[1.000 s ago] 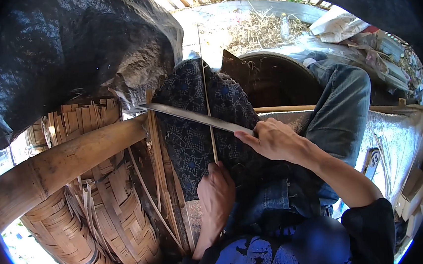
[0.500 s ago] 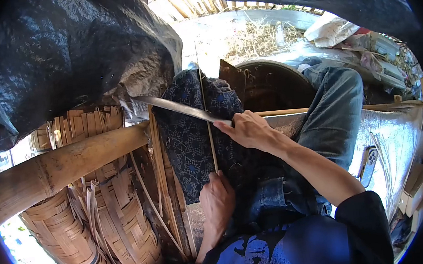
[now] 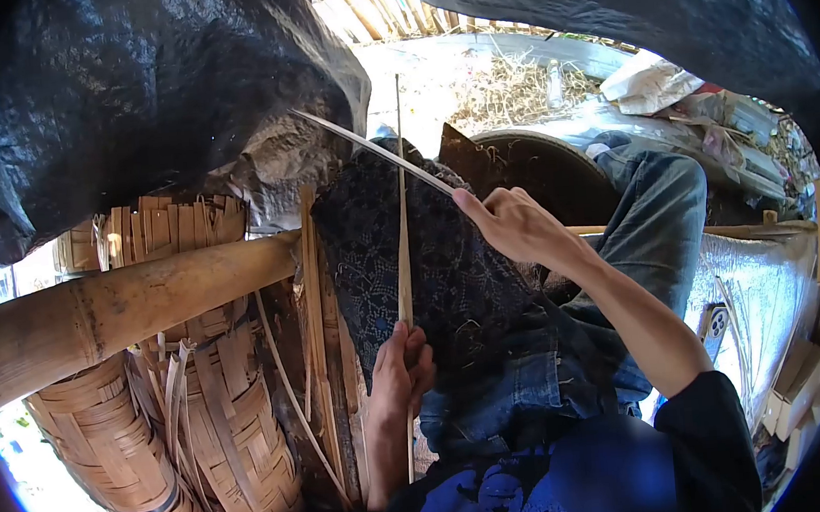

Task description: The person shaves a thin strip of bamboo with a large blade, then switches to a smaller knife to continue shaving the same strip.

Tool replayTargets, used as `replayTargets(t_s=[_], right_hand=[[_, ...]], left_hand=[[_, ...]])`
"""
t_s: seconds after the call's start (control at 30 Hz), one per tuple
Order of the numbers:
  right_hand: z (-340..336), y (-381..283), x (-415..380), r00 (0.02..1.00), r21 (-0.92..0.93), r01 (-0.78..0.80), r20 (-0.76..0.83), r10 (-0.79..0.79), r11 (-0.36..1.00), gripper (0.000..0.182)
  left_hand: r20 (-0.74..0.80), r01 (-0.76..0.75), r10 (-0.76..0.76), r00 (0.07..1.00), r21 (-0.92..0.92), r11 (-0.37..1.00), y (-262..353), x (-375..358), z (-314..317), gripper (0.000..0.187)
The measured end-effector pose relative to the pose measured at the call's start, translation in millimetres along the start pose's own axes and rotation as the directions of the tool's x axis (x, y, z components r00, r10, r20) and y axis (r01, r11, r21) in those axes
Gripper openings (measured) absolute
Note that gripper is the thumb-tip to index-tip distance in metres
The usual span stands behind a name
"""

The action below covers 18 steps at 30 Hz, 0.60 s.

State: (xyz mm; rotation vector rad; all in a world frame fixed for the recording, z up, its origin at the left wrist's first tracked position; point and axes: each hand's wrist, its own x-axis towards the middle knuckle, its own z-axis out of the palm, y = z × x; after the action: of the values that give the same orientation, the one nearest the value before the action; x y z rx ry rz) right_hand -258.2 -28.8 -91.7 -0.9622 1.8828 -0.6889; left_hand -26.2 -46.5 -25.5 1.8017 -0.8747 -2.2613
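Observation:
A long, thin bamboo strip (image 3: pixel 404 256) stands almost upright in view, running over a dark patterned cloth (image 3: pixel 363 269) on my lap. My left hand (image 3: pixel 400 365) is closed round the strip's lower part, and its tail end continues below the fist. In my right hand (image 3: pixel 524 231) is a knife, its handle hidden by the fingers. The long narrow knife blade (image 3: pixel 373 148) points up and to the left, crossing the strip near its upper part. My right thumb lies along the base of the blade.
Woven bamboo baskets (image 3: pixel 108 453) stand at left beneath a thick bamboo pole (image 3: pixel 125 312). Dark plastic sheeting (image 3: pixel 148 103) hangs above. Beyond my knee is a rusty round container (image 3: pixel 548 173). A phone (image 3: pixel 716 323) lies on a silvery surface (image 3: pixel 748 268) at right.
The knife has moved up along the strip and its blade has tilted more steeply. The strip has turned to show a wider pale face, and my left hand has shifted slightly left.

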Motion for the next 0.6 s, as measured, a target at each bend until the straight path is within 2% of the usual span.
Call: replayTargets(t_s=[0.03,0.13,0.17,0.23,0.27,0.3,0.33,0.37,0.4,0.43,0.53,0.6], right_hand=[[-0.5,0.7,-6.5,1.0,-0.006,-0.01,-0.008,0.01,1.0,0.071],[-3.1,-1.9,-24.6,0.998,-0.026,0.032,0.063,-0.03,0.999,0.075],[0.4,1.2,-28.4,0.997,-0.026,0.029,0.07,-0.027,0.999,0.075],[8.4,6.6,-36.0,0.988,-0.04,0.142,0.071,-0.139,0.989,0.068],[10.9,6.9,-39.5,0.99,-0.052,0.125,0.067,-0.121,0.991,0.067],[14.7,8.9,-42.9,0.99,-0.053,0.125,0.072,-0.121,0.991,0.067],[19.2,11.7,-45.9,0.987,-0.078,0.144,0.081,-0.137,0.987,0.068],[22.2,13.3,-47.2,0.984,-0.103,0.162,0.092,-0.153,0.981,0.068],[14.6,-0.9,-51.7,0.975,-0.132,0.146,0.188,-0.12,0.98,0.067],[16.8,-0.2,-51.7,0.974,-0.13,0.147,0.191,-0.121,0.981,0.067],[26.6,9.7,-53.7,0.973,-0.176,0.176,0.183,-0.143,0.968,0.064],[30.1,15.6,-54.5,0.954,-0.218,0.278,0.177,-0.242,0.936,0.049]], left_hand=[[0.09,-0.01,0.012,0.996,-0.02,1.0,0.3,1.8,-0.6,0.034],[0.115,-0.044,0.039,0.993,0.047,0.998,1.3,7.2,-2.5,0.034],[0.111,-0.038,0.033,0.993,0.043,0.998,0.7,9.9,-2.1,0.034],[-0.027,-0.127,0.14,0.99,0.279,0.952,-1.2,16.4,-2.6,0.039],[-0.031,-0.123,0.137,0.99,0.276,0.953,-2.9,20.3,-4.2,0.039],[-0.048,-0.29,0.371,0.928,0.535,0.794,-4.7,24.8,-5.9,0.04],[0.005,-0.387,0.58,0.815,0.749,0.537,-3.7,27.5,-5.6,0.04],[0.001,-0.383,0.578,0.816,0.75,0.539,-1.4,27.2,-2.3,0.04],[0.026,-0.323,0.625,0.78,0.873,0.366,3.9,23.9,5.3,0.039],[0.065,-0.241,0.664,0.745,0.954,0.176,8.0,22.0,10.9,0.038],[0.061,-0.17,0.627,0.776,0.979,0.116,9.4,22.0,16.5,0.033],[0.082,-0.17,0.645,0.76,0.983,0.074,5.0,24.3,16.2,0.033]])
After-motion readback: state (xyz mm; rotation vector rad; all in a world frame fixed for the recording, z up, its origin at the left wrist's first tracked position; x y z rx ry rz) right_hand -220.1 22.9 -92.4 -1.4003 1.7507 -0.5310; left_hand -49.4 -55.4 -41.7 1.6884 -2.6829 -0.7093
